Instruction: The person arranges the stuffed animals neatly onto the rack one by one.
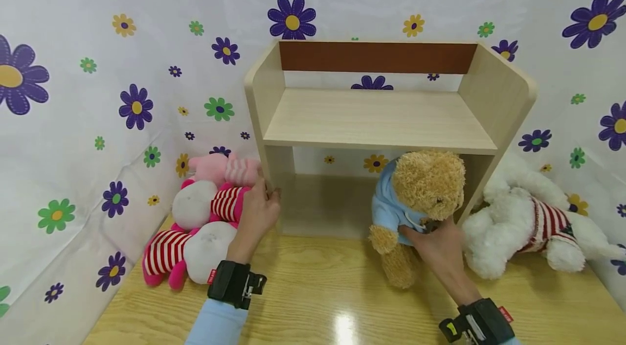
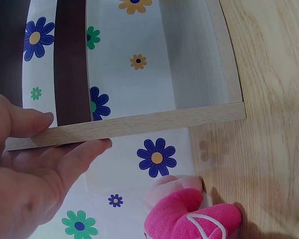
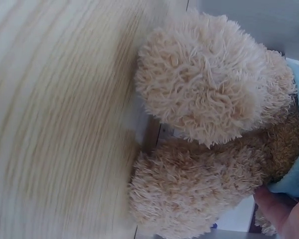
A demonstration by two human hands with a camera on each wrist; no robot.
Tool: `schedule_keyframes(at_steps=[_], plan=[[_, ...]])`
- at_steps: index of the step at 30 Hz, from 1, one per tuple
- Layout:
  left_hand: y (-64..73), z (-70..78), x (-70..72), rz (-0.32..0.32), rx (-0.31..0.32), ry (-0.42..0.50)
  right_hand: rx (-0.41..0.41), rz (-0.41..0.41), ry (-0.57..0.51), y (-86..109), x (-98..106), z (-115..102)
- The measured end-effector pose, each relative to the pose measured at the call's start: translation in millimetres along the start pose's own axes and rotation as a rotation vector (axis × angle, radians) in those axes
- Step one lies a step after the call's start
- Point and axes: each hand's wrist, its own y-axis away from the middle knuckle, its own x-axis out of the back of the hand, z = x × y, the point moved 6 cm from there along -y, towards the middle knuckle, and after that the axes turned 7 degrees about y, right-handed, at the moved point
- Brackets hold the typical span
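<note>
My right hand [image 1: 440,244] holds a tan teddy bear [image 1: 427,179] in a light blue hoodie by its front, at the lower compartment's right side. In the right wrist view, the bear's shaggy legs [image 3: 199,79] fill the middle, with a fingertip [image 3: 274,206] at the hoodie hem. My left hand [image 1: 256,212] grips the left side panel [image 2: 139,124] of a small wooden shelf [image 1: 381,117], thumb on one face and fingers on the other in the left wrist view. Part of the right hand is hidden by the bear.
Left of the shelf, plush toys are piled: a pink one [image 1: 210,168] on top, and two in red-striped clothes, one lowest [image 1: 166,252]. A white plush dog [image 1: 513,225] in a striped sweater lies at right. Flowered cloth [image 1: 98,171] backs the wooden table [image 1: 303,290].
</note>
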Motion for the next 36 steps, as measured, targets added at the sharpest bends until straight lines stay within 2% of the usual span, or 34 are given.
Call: schedule_keyframes(at_steps=[2,5,16,24,30,36], plan=[[0.6,-1.5,-0.8,-0.001,0.004,0.001,-0.009,-0.004,-0.019,-2.9,-5,1],[0.5,-2.8,-2.2,0.000,0.004,0.004,-0.032,0.007,0.008,-8.0,-11,0],[1.6,-3.0,-2.6,0.007,0.035,0.004,-0.001,0.005,-0.022,-26.4,-34,-10],[1.4,-2.7,-1.4,0.024,0.020,-0.013,0.008,0.003,-0.009,-42.7,-50,-18],[0.9,-4.0,-1.4,0.021,0.024,-0.008,0.020,-0.002,-0.040,-55.4,-63,-26],[2.8,-5.5,-0.6,0.022,0.033,-0.016,0.024,-0.031,-0.039,-64.2,-82,-35]])
